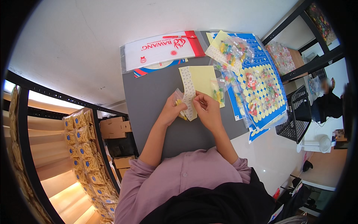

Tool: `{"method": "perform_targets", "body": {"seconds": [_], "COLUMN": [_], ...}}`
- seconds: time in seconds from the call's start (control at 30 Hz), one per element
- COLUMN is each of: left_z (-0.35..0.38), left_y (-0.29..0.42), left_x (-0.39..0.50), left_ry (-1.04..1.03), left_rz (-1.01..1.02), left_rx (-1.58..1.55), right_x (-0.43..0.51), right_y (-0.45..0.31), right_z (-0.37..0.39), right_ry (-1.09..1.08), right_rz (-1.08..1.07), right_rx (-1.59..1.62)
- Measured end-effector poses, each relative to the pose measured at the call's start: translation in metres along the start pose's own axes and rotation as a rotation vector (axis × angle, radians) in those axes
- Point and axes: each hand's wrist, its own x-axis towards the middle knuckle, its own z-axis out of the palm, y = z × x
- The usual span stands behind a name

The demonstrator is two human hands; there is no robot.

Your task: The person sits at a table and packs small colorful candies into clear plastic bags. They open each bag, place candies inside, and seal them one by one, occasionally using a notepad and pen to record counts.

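Observation:
My left hand (171, 111) grips a small clear plastic bag of yellow candies (179, 103) together with the lower end of a strip of small white labels (188, 84). At the strip's right edge is my right hand (206, 107), its thumb and fingertips pinched together; whether a label is between them cannot be told. Behind the strip, a yellow backing sheet (202, 75) lies on the grey table (148, 98). Another small bag of green and yellow candies (217, 91) rests on that sheet's right edge.
A pack of plastic bags (162, 51) with a red pen (179, 36) on it lies at the back. Blue sheets with round yellow stickers (261, 112) and several candy bags are at the right. A black basket (295, 114) stands beyond. Shelves with snack packs (86, 148) are at left.

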Motion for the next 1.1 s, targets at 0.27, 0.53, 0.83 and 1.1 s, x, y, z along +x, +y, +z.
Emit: {"method": "perform_targets", "body": {"seconds": [0.27, 0.53, 0.83, 1.1], "left_z": [-0.0014, -0.0004, -0.0013, -0.0001], "left_y": [-0.0012, -0.0007, -0.0024, 0.0004], "left_x": [0.0005, 0.0011, 0.0019, 0.0013], "left_ry": [-0.005, 0.015, 0.006, -0.002], "left_rz": [-0.001, -0.006, -0.012, -0.021], "left_rx": [-0.005, -0.011, -0.032, -0.039], "right_x": [-0.0002, 0.0005, -0.0005, -0.0009], "right_y": [0.0003, 0.0014, 0.0027, 0.0032], "right_z": [-0.0002, -0.0007, -0.0016, -0.0025], "right_ry": [-0.013, -0.014, -0.024, -0.034], "right_rz": [0.005, 0.006, 0.0, 0.002], "right_rx": [0.011, 0.022, 0.027, 0.027]}}
